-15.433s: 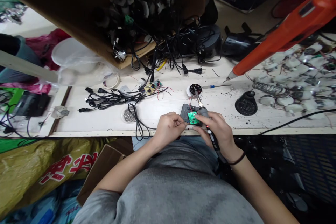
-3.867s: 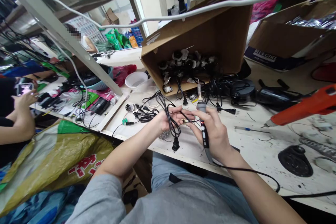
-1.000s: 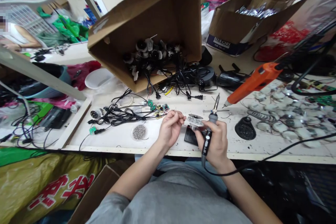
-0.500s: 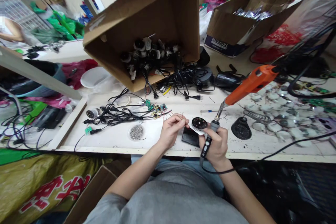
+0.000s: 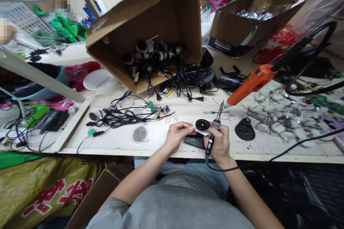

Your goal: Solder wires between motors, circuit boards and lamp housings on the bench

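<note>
My right hand (image 5: 220, 142) is closed around a grey and black soldering iron (image 5: 209, 144), its metal tip pointing up and away from me. Between that hand's fingers and my left hand sits a small motor with a round black face (image 5: 202, 125) and a white body. My left hand (image 5: 179, 136) pinches what looks like a thin wire at the motor's left side; the fingertips hide most of it. Beneath the motor lies a dark flat block (image 5: 194, 142). An orange electric screwdriver (image 5: 249, 85) hangs just beyond the iron's tip.
A big cardboard box (image 5: 107, 55) lies open at the back, holding corded motors. Black cables (image 5: 120, 116) with small circuit boards spread to the left, near a dish of silvery pellets (image 5: 139, 134). On the right are an iron stand (image 5: 244, 129) and several white parts (image 5: 279, 112).
The motor and the soldering iron have shifted slightly left in view with my right hand. My left hand keeps its pinch beside the motor. The orange screwdriver also appears slightly further left.
</note>
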Motion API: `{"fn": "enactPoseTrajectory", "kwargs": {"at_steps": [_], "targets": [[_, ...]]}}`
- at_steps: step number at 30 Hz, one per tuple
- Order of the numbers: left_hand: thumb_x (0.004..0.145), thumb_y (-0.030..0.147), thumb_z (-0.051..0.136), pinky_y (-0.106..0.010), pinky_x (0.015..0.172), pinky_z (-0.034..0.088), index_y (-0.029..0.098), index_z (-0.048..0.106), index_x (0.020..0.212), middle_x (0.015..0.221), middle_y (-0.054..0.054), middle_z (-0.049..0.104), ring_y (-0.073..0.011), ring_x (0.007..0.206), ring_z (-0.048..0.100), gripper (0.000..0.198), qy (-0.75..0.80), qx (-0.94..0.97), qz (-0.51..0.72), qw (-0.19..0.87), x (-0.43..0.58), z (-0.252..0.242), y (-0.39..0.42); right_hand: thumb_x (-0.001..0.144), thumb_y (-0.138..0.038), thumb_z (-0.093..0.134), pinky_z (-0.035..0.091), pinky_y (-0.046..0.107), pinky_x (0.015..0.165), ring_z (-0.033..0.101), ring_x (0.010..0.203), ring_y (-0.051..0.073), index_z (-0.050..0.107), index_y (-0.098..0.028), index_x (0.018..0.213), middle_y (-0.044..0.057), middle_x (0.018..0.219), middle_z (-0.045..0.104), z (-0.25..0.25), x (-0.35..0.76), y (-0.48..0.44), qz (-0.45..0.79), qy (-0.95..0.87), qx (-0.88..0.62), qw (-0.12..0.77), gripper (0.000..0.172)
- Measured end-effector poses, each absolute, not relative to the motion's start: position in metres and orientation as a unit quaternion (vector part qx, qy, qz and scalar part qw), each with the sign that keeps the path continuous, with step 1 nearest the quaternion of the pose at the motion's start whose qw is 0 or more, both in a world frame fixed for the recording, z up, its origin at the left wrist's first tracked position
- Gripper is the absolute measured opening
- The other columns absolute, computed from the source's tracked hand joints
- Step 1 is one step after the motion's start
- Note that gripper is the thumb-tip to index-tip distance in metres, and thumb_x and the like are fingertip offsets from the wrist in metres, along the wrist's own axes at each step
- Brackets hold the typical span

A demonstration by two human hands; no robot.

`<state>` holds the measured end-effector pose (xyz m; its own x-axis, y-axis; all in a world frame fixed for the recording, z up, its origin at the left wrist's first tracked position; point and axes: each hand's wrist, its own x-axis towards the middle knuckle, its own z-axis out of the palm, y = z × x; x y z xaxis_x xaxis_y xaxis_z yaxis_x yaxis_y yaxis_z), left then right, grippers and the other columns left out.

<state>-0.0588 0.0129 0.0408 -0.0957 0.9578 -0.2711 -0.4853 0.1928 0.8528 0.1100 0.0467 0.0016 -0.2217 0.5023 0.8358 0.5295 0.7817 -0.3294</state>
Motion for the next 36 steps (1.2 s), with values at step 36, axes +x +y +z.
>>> {"fn": "enactPoseTrajectory", "kwargs": {"at_steps": [36], "targets": [[0.075, 0.044, 0.084, -0.024, 0.058, 0.047, 0.020, 0.080, 0.085, 0.075, -0.006, 0.076, -0.0134, 0.060, 0.060, 0.026, 0.564, 0.440, 0.517, 0.470, -0.049, 0.027, 0.009, 0.092, -0.032, 0.065, 0.056, 0.030, 0.064, 0.065, 0.072, 0.017, 0.053, -0.022, 0.113, 0.002, 0.089, 0.063, -0.001, 0.119, 0.057, 0.190, -0.757, -0.438, 0.446, 0.026]]}}
